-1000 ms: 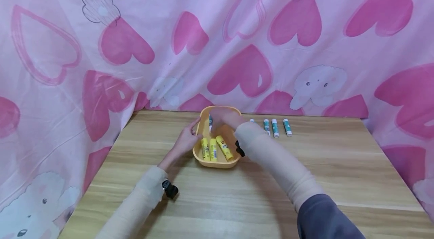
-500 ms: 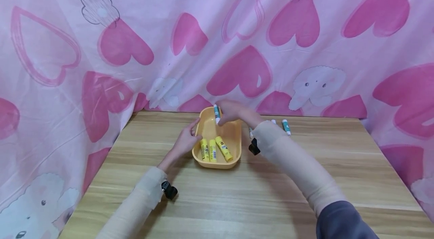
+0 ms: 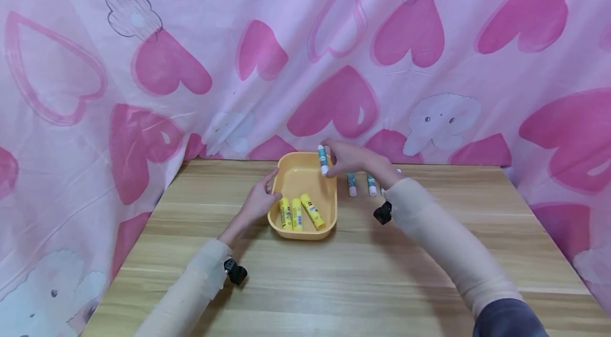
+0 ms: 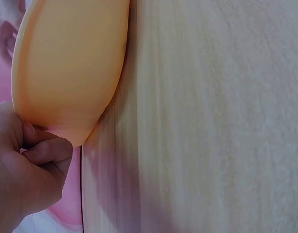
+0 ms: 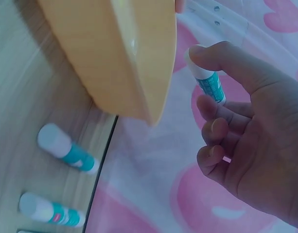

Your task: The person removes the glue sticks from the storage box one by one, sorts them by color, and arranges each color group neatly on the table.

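- Left hand (image 3: 258, 200) is pinching left rim of tray (image 3: 300, 180).
- Yellow glue sticks (image 3: 297, 214) are lying in tray's near end.
- Right hand (image 3: 352, 159) is pinching teal glue stick (image 3: 323, 160) above tray's far right corner; seemingly mid-transfer, next needing steady clearance.

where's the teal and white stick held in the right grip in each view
Head: teal and white stick near center, overlapping the upper right rim of the orange tray.
Left wrist: not in it.
Right wrist: upper half, right of center.
Shared landmark: orange tray, in all three.
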Available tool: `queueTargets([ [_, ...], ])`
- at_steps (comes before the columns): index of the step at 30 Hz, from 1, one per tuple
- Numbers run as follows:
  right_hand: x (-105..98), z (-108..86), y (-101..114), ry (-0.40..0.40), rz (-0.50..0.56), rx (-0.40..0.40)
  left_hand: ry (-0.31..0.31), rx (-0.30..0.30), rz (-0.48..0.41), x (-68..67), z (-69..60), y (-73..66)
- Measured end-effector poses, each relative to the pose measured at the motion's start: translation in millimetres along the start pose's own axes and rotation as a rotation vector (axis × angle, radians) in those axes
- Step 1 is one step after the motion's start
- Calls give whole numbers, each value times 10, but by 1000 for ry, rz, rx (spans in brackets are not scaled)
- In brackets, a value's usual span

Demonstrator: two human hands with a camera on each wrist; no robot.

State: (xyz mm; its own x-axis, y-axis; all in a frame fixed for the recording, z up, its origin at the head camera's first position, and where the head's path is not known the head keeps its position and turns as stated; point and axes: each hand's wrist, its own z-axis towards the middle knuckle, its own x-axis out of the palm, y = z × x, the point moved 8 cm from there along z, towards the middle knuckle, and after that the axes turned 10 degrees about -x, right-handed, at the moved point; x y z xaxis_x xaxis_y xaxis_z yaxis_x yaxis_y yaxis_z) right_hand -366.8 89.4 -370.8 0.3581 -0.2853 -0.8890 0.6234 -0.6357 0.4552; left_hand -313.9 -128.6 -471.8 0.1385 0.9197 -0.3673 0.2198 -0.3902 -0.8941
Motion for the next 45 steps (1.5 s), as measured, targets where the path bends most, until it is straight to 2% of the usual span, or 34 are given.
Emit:
queueTargets([
  [6, -72, -246, -166, -46, 74, -13, -21, 13, 50, 10, 29, -31],
  [10, -138, -408, -264, -64, 85, -25, -23, 19, 67, 10, 44, -41],
  [21, -258, -732, -493, -77, 69, 4, -4, 59, 14, -31, 24, -69],
  [25, -243, -897, -623, -81, 83, 25, 5, 48, 9, -8, 6, -51],
  [31, -219, -1157, -856, -101, 111, 43, -19, 52, 16, 3, 11, -54],
  [37, -169, -1458, -1149, -83, 152, 140, -16, 21, 20, 39, 24, -46],
  [45, -105, -1739, -1457, -70, 213, 154, -11, 25, 26, 51, 27, -58],
])
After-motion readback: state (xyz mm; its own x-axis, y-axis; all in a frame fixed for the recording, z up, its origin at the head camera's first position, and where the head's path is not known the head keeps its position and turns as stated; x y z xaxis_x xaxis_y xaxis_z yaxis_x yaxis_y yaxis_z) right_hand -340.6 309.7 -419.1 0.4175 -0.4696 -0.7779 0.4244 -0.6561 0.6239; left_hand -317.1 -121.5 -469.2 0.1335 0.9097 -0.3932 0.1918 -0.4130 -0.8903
